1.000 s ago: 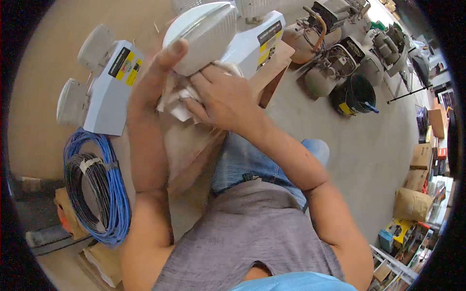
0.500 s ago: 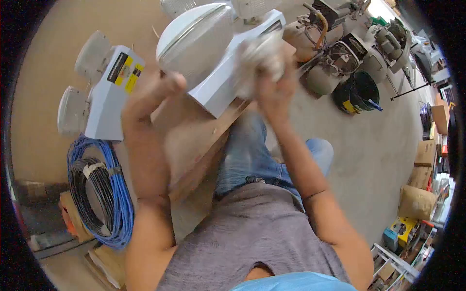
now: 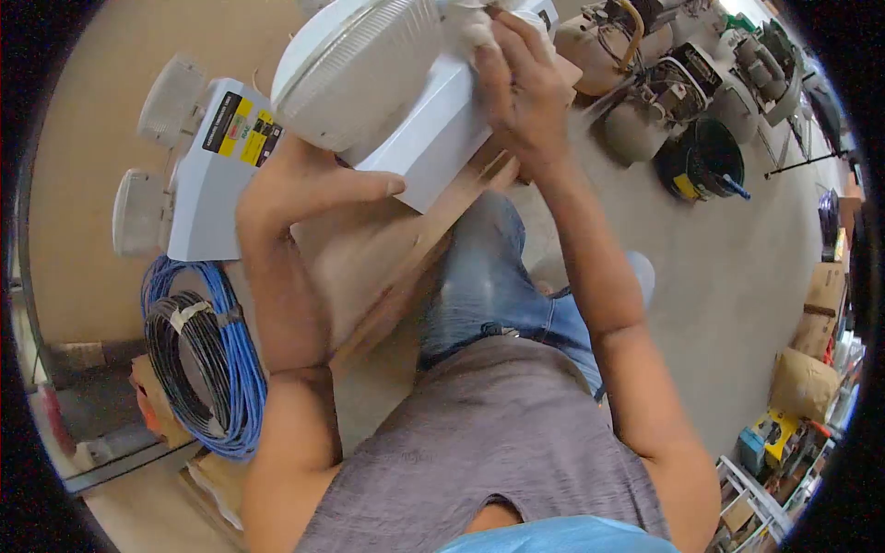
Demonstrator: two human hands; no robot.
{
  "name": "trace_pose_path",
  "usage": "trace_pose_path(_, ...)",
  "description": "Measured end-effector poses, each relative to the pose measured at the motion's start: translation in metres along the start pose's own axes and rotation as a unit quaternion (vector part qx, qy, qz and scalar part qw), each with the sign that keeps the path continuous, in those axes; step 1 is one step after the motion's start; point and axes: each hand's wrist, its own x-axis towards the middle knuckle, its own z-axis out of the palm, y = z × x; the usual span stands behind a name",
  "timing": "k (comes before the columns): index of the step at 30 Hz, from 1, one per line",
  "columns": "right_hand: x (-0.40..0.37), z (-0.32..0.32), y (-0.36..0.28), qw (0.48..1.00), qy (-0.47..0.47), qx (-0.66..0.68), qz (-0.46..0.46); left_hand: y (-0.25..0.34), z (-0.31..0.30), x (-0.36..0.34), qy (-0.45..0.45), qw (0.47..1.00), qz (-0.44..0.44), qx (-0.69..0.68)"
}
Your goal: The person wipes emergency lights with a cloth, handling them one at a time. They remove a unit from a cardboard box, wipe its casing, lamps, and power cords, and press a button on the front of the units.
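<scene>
A white twin-head emergency light [image 3: 429,138] is tilted at the table edge in front of me, its large round lamp head [image 3: 364,78] with ribbed clear lens toward me. My left hand [image 3: 309,184] grips the lower left end of this light, thumb lying along the housing and the other fingers hidden behind it. A crumpled white rag [image 3: 472,35] is pinched in my right hand [image 3: 533,97], pressed against the upper part of the light beside the lens. Left of it stands a second emergency light [image 3: 207,184] with a yellow and black label.
Coiled blue cable [image 3: 241,369] and black cable [image 3: 175,369] lie at the table's left. Air compressors [image 3: 636,124] and a black bucket [image 3: 705,157] stand on the floor at the right. Cardboard boxes [image 3: 802,382] and a ladder [image 3: 747,498] line the far right.
My left hand has come down from beside the lamp head onto the housing's lower end. My right hand has carried the rag upward, and the light sits slightly nearer the top of view.
</scene>
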Motion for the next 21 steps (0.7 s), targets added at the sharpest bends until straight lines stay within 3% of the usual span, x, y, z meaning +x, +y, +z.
trace_pose_path(2, -0.02, 0.019, -0.014, 0.998, 0.045, -0.035, -0.034, 0.002, 0.001, 0.0, -0.009, 1.0, -0.013, 0.014)
trace_pose_path(4, -0.049, 0.02, -0.051, 0.995, -0.005, 0.065, -0.078, 0.0, -0.004, 0.001, -0.024, 0.998, -0.055, -0.007)
trace_pose_path(8, -0.052, 0.006, -0.051, 0.992, -0.017, 0.068, -0.107, 0.004, -0.001, -0.002, -0.024, 0.99, -0.136, -0.021)
trace_pose_path(10, -0.049, -0.005, -0.059, 0.987, -0.115, 0.04, -0.101, -0.007, -0.005, 0.001, -0.045, 0.989, -0.13, -0.054)
trace_pose_path(12, -0.047, -0.008, -0.049, 0.987, -0.106, 0.07, -0.101, -0.01, -0.005, 0.0, -0.037, 0.995, -0.055, -0.071)
trace_pose_path(14, -0.041, -0.007, -0.026, 0.992, -0.076, 0.036, -0.093, -0.007, -0.005, -0.001, -0.037, 0.994, -0.082, -0.063)
trace_pose_path(15, -0.03, -0.003, -0.009, 0.995, -0.007, 0.024, -0.097, -0.001, -0.001, -0.001, -0.018, 0.995, -0.083, -0.059)
trace_pose_path(17, -0.012, -0.009, 0.023, 0.999, 0.044, -0.016, 0.012, 0.003, 0.0, -0.001, -0.001, 0.995, -0.085, -0.056)
trace_pose_path(21, 0.027, -0.022, 0.048, 0.984, 0.084, -0.153, 0.016, 0.005, -0.002, 0.003, -0.02, 0.997, -0.071, -0.006)
